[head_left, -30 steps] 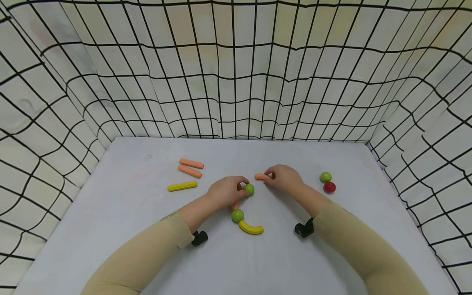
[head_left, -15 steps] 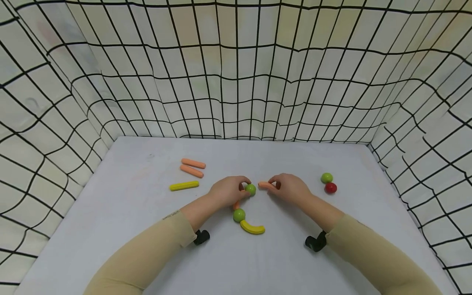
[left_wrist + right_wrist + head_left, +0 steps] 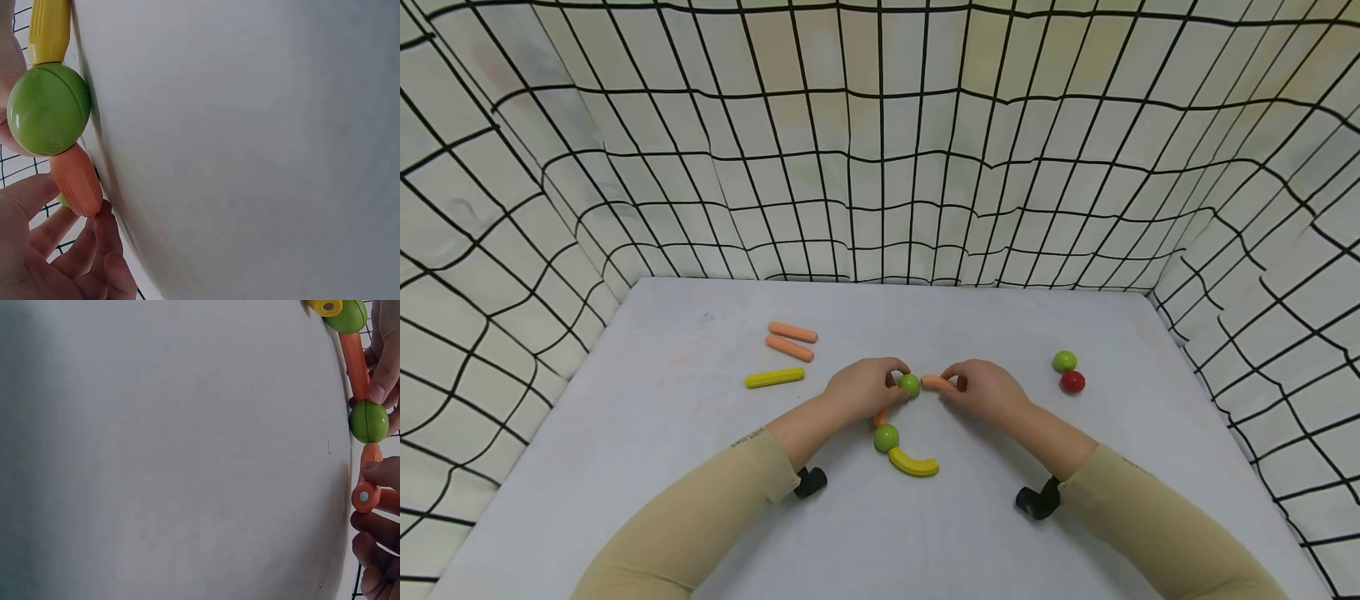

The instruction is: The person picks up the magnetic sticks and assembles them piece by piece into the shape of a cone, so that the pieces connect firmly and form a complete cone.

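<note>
Near the middle of the white tabletop [image 3: 700, 433] the left hand [image 3: 861, 390] has its fingers curled around a green ball [image 3: 909, 384] and holds it in place. An orange stick [image 3: 880, 417] goes from this ball toward 7 o'clock, mostly hidden under the hand, and reaches a second green ball [image 3: 885, 437]. A curved yellow piece [image 3: 913, 463] touches that second ball at its 5 o'clock side.

The right hand [image 3: 985, 392] pinches a short orange stick [image 3: 937, 382] between thumb and fingers. The stick lies at 3 o'clock of the held ball, and its tip is touching the ball or is just beside it; in the right wrist view the two seem to meet.

At 10 o'clock from the hands, well apart, two orange sticks [image 3: 792, 340] lie side by side, and a straight yellow stick [image 3: 774, 377] lies just below them. At 3 o'clock, near the right edge, a green ball [image 3: 1063, 361] and a red ball [image 3: 1072, 382] sit touching each other. A cloth wall with black grid lines [image 3: 880, 167] surrounds the tabletop.
</note>
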Demonstrator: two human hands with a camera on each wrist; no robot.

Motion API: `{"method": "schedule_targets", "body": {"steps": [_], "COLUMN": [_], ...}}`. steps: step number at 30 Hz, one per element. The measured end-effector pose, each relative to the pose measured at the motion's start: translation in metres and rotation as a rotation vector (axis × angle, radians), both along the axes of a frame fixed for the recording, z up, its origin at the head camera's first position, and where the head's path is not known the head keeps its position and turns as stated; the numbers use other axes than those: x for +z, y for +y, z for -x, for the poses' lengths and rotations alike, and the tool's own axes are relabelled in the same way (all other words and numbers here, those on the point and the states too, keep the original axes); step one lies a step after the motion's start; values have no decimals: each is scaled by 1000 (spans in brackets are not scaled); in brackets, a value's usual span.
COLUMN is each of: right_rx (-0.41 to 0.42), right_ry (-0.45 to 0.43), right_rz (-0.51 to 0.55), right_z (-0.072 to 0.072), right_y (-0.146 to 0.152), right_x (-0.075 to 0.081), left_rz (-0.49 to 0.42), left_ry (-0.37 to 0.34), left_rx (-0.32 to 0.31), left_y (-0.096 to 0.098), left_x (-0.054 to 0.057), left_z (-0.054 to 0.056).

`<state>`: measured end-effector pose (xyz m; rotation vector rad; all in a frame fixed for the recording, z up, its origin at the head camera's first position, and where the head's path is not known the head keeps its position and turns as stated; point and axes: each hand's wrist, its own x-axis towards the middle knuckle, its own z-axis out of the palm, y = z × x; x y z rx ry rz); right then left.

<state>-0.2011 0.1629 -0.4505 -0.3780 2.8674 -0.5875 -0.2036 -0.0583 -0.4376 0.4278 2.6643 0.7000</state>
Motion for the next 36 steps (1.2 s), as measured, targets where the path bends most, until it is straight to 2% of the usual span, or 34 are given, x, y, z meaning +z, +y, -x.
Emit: {"method": "schedule_targets", "body": {"steps": [17, 26, 36], "right_rx": [37, 75, 99], "right_ry": [64, 75, 70], "right_rz": [7, -26, -50], "right_z": [1, 10, 18], "right_y": [-5, -10, -18], "right_x": [0, -1, 0], "left_rz": [-11, -24, -23], "left_ry": [4, 4, 14], "left_rx": [6, 31, 42], "left_y": [-1, -5, -10], "left_x": [0, 2, -1], "left_z": [0, -2, -2]}}
